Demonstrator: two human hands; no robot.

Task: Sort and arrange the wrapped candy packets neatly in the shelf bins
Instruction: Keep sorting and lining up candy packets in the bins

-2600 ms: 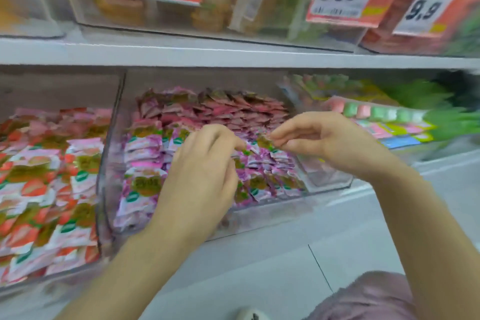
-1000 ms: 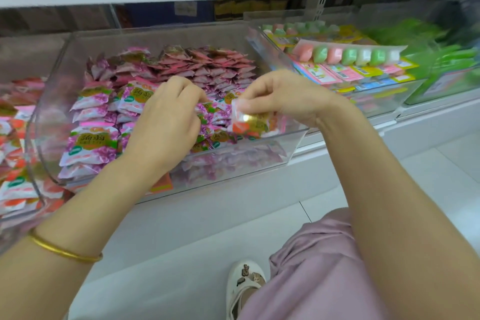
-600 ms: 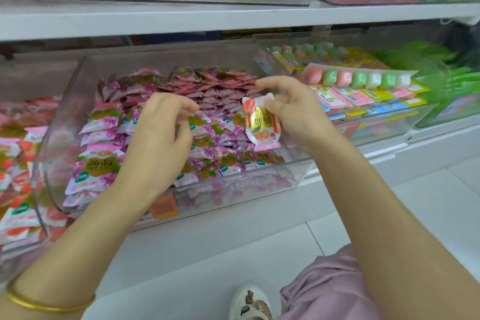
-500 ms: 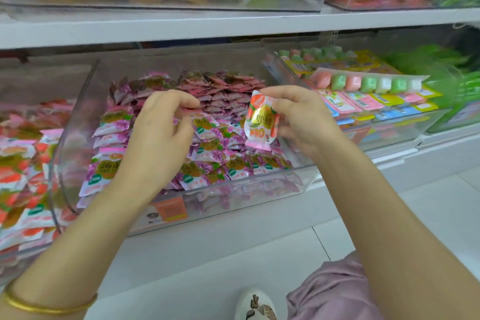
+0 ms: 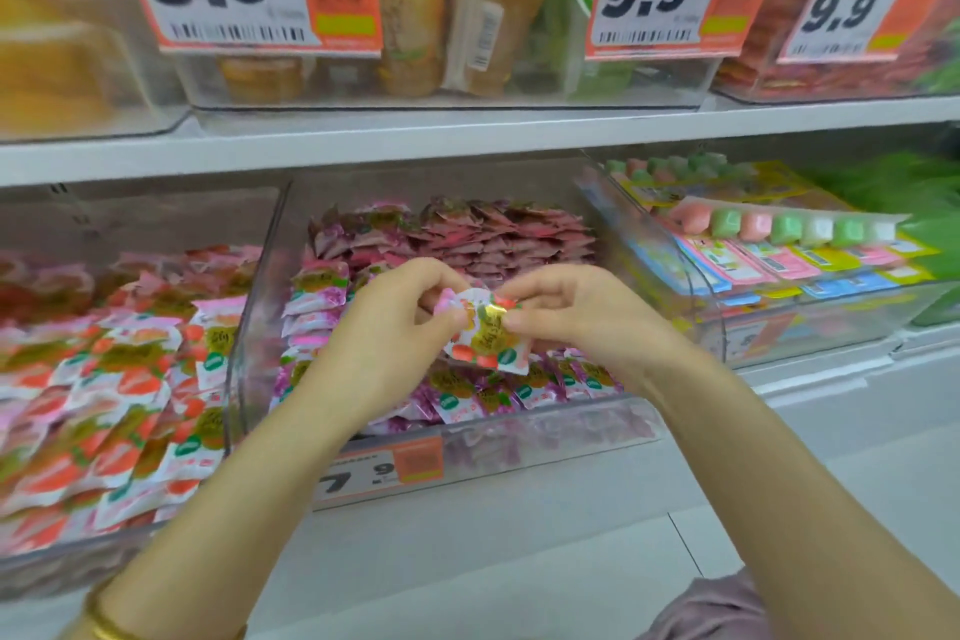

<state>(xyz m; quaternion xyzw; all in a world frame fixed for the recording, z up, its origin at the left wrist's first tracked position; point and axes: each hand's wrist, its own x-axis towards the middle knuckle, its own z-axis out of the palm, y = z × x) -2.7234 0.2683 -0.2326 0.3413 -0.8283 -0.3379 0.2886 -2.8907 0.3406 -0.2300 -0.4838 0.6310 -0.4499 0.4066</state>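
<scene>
my left hand (image 5: 385, 330) and right hand (image 5: 584, 317) both pinch one orange packet (image 5: 487, 338) by its top edge, above the purple bin (image 5: 258, 307). i hold it up to check it: it looks like a stray, likely meant for the orange bin (image 5: 62, 561) at nine o'clock.

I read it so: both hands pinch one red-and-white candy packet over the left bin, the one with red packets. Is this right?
Not quite. The head view shows the left hand and right hand pinching the red-and-white packet over the middle bin, the one with purple packets.
</scene>
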